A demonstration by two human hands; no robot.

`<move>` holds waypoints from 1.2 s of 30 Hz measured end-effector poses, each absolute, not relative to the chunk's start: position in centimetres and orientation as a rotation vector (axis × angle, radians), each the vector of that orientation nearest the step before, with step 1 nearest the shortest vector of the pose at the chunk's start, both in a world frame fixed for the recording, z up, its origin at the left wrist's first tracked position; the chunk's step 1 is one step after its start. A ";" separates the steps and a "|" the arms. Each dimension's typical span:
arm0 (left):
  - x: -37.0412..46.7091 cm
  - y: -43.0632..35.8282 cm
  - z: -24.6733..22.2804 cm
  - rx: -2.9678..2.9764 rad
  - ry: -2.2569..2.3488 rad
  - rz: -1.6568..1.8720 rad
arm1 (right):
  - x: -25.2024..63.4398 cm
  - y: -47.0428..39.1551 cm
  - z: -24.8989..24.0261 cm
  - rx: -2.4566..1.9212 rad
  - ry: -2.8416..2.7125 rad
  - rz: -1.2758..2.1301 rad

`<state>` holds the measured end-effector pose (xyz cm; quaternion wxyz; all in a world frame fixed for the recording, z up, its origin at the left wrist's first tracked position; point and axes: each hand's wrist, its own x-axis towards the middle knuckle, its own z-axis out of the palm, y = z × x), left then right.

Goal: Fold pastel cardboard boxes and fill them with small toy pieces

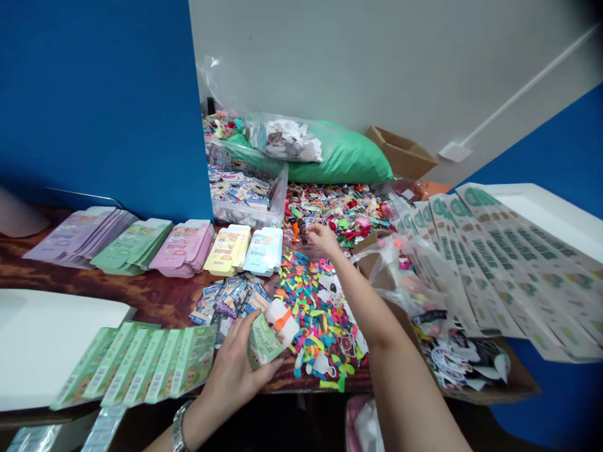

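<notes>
My left hand (pixel 238 361), with a metal watch on its wrist, is closed round a small green box (pixel 264 344) whose white flap stands open; an orange piece shows at the flap. My right hand (pixel 321 238) reaches to the front of a heap of small colorful trinkets (pixel 343 210), its fingers pinched beside dark and orange items. What it holds, if anything, is too small to tell. Between the hands lie many bright balloons (pixel 313 314). Small printed cards (pixel 230 298) lie just beyond my left hand.
Flat purple, green, pink, yellow and blue boxes (pixel 228 250) line the back left. Several green boxes (pixel 136 364) stand front left. A green bag (pixel 343 154) lies behind the trinkets. Printed sheets (pixel 494 263) and an open carton (pixel 509 376) are at the right.
</notes>
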<state>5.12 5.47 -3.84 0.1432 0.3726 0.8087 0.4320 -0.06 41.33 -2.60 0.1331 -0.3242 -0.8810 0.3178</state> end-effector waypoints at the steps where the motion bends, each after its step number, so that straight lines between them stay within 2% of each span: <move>1: 5.1 5.5 -3.8 1.067 2.332 1.243 | -0.4 41.3 -3.6 -0.960 -2.580 0.860; 5: 5.1 5.4 -3.7 1.073 2.338 1.249 | -1.2 41.0 -5.5 -1.040 -2.642 0.660; 8: 5.1 5.3 -4.0 1.088 2.364 1.248 | -1.4 41.4 -4.2 -1.037 -2.654 0.571; 14: 4.4 5.3 -4.8 1.113 2.403 1.292 | 1.2 41.1 3.9 -0.731 -2.719 0.520; 18: 3.5 5.8 -4.8 1.106 2.472 1.308 | 5.0 37.3 9.4 -0.287 -2.782 0.719; 22: 3.1 5.7 -4.3 1.083 2.546 1.301 | 7.8 31.9 12.3 0.052 -2.785 0.845; 28: 3.6 4.3 -3.2 1.106 2.588 1.287 | 9.1 24.6 11.7 0.545 -2.860 0.474; 31: 4.0 3.6 -3.0 1.128 2.570 1.324 | 9.4 22.2 10.3 0.678 -2.828 0.625; 34: 4.4 3.2 -3.1 1.146 2.592 1.399 | 9.6 21.1 8.8 0.519 -2.754 0.843; 36: 4.6 2.9 -3.1 1.148 2.631 1.440 | 9.7 20.9 7.9 0.374 -2.696 0.812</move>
